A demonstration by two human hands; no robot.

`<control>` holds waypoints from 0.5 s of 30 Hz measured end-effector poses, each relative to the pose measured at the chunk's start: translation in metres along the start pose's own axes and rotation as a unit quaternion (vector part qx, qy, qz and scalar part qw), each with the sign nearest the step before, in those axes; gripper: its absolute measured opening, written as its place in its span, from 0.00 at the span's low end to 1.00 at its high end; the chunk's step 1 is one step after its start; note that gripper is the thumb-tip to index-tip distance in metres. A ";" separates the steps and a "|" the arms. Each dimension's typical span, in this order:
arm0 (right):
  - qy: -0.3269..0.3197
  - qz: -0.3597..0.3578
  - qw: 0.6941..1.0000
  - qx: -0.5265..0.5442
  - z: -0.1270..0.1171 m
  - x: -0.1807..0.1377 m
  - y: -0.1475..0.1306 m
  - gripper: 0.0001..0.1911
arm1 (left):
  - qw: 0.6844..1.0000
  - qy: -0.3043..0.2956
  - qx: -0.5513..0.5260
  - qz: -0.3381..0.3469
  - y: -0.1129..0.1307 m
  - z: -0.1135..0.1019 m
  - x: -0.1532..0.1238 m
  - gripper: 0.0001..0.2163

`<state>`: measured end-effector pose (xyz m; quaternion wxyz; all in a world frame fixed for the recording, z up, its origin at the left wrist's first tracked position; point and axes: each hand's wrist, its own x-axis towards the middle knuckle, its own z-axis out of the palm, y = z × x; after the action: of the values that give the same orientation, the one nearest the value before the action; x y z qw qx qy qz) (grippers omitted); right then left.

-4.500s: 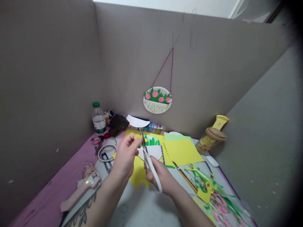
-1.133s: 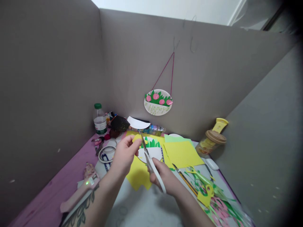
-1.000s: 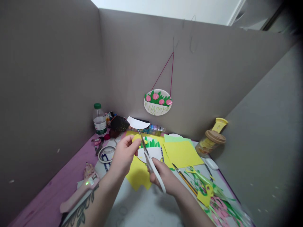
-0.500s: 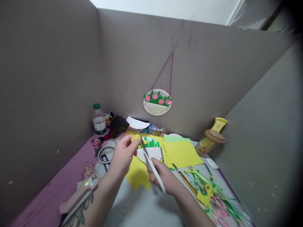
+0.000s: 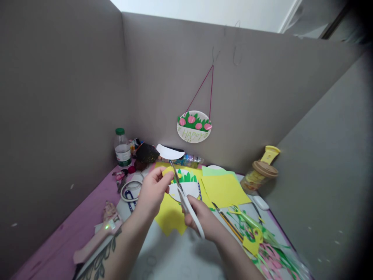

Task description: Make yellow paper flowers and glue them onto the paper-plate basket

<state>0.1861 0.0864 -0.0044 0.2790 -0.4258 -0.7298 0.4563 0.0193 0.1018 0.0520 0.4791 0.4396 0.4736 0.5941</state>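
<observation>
My left hand (image 5: 154, 188) pinches a small piece of yellow paper (image 5: 167, 171) between thumb and fingers. Closed round the white handles of a pair of scissors (image 5: 190, 214) is my right hand (image 5: 201, 219). The blades point up and away, right beside the yellow piece; whether they touch it I cannot tell. Below and behind the blades lies a white paper plate craft (image 5: 186, 190) with green paper leaves, partly hidden by the scissors. Under it is a yellow sheet (image 5: 169, 219) with a notched front edge.
A pink glue gun (image 5: 97, 237) with a lit green light lies at left, near tape rolls (image 5: 132, 186) and a bottle (image 5: 122, 147). Yellow sheets (image 5: 224, 189), a craft knife (image 5: 227, 221), paper scraps (image 5: 271, 252) and a lidded cup (image 5: 260, 177) are at right. A decorated plate (image 5: 194, 135) hangs on the back wall.
Both hands keep nearly the same pose, with the yellow piece and scissors still held. The whole view has shifted very slightly.
</observation>
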 end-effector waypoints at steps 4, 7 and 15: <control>0.005 0.010 1.000 -0.009 0.000 0.000 -0.004 0.10 | 1.000 -0.001 0.003 0.002 -0.001 0.000 0.000 0.10; 0.004 0.019 1.000 -0.005 0.000 0.000 -0.007 0.10 | 1.000 -0.001 0.005 0.002 -0.002 -0.001 0.001 0.10; 0.000 0.017 1.000 0.011 0.000 0.000 -0.008 0.09 | 1.000 -0.005 0.020 -0.003 -0.001 -0.001 0.001 0.09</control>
<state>0.1830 0.0847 0.0023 0.2755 -0.4352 -0.7173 0.4693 0.0181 0.1025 0.0506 0.4741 0.4507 0.4842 0.5811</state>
